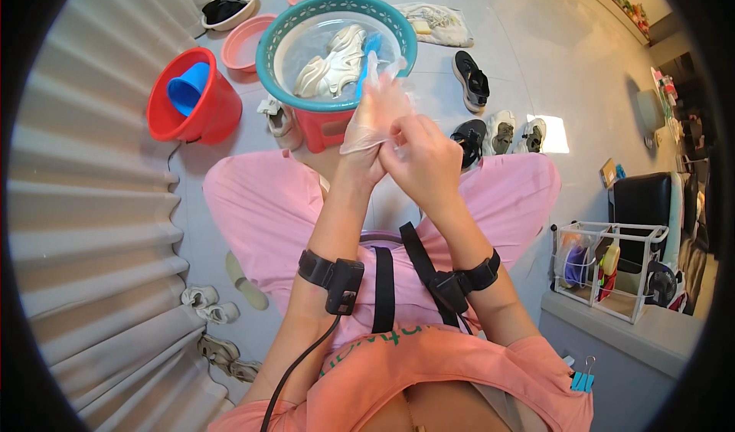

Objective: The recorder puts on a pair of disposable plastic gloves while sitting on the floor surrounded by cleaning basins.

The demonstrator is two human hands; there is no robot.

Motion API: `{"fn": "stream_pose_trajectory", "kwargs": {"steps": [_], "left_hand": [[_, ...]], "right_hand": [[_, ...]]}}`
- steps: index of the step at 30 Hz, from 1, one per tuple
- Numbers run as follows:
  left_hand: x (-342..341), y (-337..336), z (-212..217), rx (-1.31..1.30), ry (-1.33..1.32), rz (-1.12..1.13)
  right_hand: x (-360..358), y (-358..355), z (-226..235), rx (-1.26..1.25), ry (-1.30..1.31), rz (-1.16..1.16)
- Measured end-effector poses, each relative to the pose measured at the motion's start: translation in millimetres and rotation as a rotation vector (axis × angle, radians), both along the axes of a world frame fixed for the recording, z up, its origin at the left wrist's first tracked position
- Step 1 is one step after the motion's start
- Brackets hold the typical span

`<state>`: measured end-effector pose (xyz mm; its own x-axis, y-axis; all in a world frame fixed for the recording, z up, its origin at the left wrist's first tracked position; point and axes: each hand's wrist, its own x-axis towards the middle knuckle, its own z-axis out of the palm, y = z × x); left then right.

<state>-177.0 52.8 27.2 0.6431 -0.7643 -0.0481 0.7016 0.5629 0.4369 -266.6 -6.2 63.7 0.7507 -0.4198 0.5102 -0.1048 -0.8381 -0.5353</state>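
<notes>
My left hand (375, 118) is inside a thin clear disposable glove (366, 142), its fingers stretched upward and the loose glove tips sticking out past them. With bent bare fingers, my right hand (426, 156) pinches the edge of that glove near the left wrist. Beyond the hands stands a teal-rimmed basin (272, 87) on a red stool (321, 129). In its water lie white sneakers (337, 64) and a blue brush (370, 47), partly hidden by the gloved fingers.
A red bucket (218, 103) holding a blue scoop (187, 87) stands left. Pink basins (245, 43) sit behind it. Black shoes (471, 81) and pale sneakers (501, 133) rest on the right floor. A cloth (448, 24) lies behind, a curtain (99, 202) hangs left, and a wire rack (609, 267) stands right.
</notes>
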Motion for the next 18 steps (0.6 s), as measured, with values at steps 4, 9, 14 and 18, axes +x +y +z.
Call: {"fn": "stream_pose_trajectory", "kwargs": {"steps": [4,9,14,18], "left_hand": [[3,-3,-12,-0.103,-0.003,0.011],[6,3,-14,-0.116,0.017,0.12],[13,6,-12,0.044,0.193,0.175],[18,6,-13,0.109,0.245,0.155]], "right_hand": [[4,-6,-4,-0.082,0.188,-0.064],[7,-1,-13,-0.181,0.304,-0.059],[-1,8,-12,-0.293,0.269,0.157],[-4,11,-4,-0.298,0.211,0.212]]}}
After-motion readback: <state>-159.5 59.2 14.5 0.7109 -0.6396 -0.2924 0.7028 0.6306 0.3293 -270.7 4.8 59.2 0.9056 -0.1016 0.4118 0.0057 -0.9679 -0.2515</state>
